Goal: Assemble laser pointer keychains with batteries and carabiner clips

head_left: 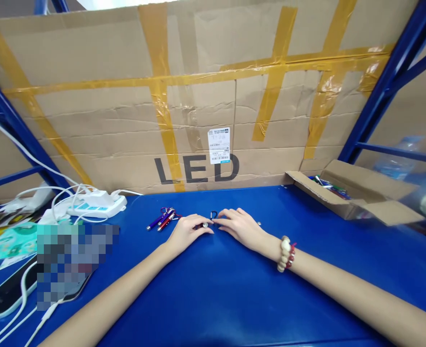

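My left hand [188, 233] is closed in a pinch around a small penlight; only its round silver end [205, 225] shows between thumb and fingers. Facing it, my right hand [242, 230] has its fingers bent down over the table, the fingertips at a small dark carabiner clip [213, 215]. What lies under the right palm is hidden. A small silver end piece [259, 223] peeks out behind that hand. Left of my left hand lies a group of slim metal penlights, purple [155, 220] and red [166, 221], with clips attached.
An open cardboard box [346, 207] with several colourful penlights stands at the right. On the left are a white power strip [97, 205], cables, a phone [8, 286] and a teal packet [12, 241]. A large taped carton [198, 111] closes off the back of the blue table [213, 294].
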`<state>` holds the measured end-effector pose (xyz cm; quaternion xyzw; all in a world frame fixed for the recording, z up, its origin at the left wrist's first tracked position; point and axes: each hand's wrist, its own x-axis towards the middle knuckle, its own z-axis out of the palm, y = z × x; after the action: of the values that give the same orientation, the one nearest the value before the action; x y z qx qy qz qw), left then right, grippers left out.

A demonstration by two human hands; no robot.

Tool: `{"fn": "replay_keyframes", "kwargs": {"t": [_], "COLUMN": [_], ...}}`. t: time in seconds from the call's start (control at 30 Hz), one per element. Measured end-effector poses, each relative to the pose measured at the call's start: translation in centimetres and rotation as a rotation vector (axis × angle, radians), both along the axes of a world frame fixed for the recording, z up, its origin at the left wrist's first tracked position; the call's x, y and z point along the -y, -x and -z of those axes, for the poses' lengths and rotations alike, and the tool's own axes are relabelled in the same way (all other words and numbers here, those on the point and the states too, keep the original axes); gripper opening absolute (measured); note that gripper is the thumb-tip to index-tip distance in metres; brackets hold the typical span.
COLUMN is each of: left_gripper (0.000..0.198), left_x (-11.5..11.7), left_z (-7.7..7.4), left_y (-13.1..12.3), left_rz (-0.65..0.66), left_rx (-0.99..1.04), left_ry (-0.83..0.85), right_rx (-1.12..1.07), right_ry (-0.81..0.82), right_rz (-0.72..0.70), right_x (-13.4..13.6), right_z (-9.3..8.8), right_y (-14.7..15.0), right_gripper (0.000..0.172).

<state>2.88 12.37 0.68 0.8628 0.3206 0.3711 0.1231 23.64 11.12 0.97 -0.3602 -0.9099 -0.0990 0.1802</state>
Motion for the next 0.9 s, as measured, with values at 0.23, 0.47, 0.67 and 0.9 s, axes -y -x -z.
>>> {"fn": "replay_keyframes", "kwargs": {"t": [0.23, 0.47, 0.67, 0.9], "left_gripper": [0.034, 0.025, 0.022, 0.024], "left_x": [-0.2, 0.0, 0.3, 0.8], "left_z": [0.1, 0.0, -0.1, -0.4], "left_y": [0.2, 0.2, 0.1, 0.3], "left_rz": [-0.156, -0.179, -0.078, 0.098], "left_rx": [0.046, 0.028, 0.013, -0.061], "left_ry": [-0.003, 0.063, 0.12, 0.118], "right_rx": [-0.019, -0.108, -0.111, -0.273], "right_ry": [0.051, 0.1, 0.152, 0.288], "right_rz": [-0.091, 0.034, 0.122, 0.162], "right_x": [-2.0, -1.8, -0.4, 0.3], "right_z": [0.2, 0.3, 0.1, 0.4], "right_y": [1.4, 1.1, -0.6, -2.4], "right_gripper": [0.025, 0.024, 0.02, 0.016]}}
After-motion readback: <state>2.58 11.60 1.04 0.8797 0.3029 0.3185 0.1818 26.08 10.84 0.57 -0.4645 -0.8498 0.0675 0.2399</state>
